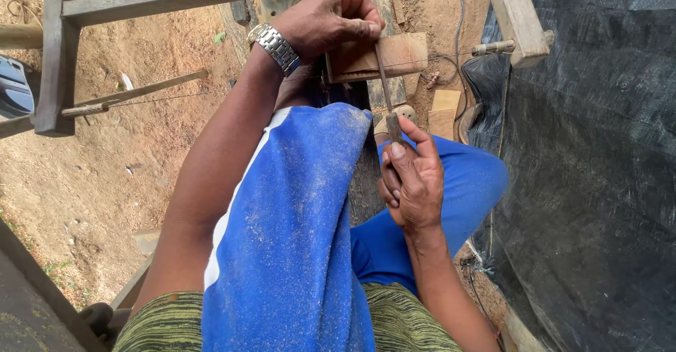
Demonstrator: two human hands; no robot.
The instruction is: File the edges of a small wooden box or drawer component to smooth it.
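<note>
Head view: my left hand clamps the wooden block at the far centre; my right hand, nearer, grips the thin file, its tip on the block, above my blue-clad knees.

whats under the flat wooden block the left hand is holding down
Beneath the flat wooden block a dark upright support shows, mostly hidden by the blue-clad knee. The left hand covers the block's left end; the right hand holds a thin metal file against it.
</note>
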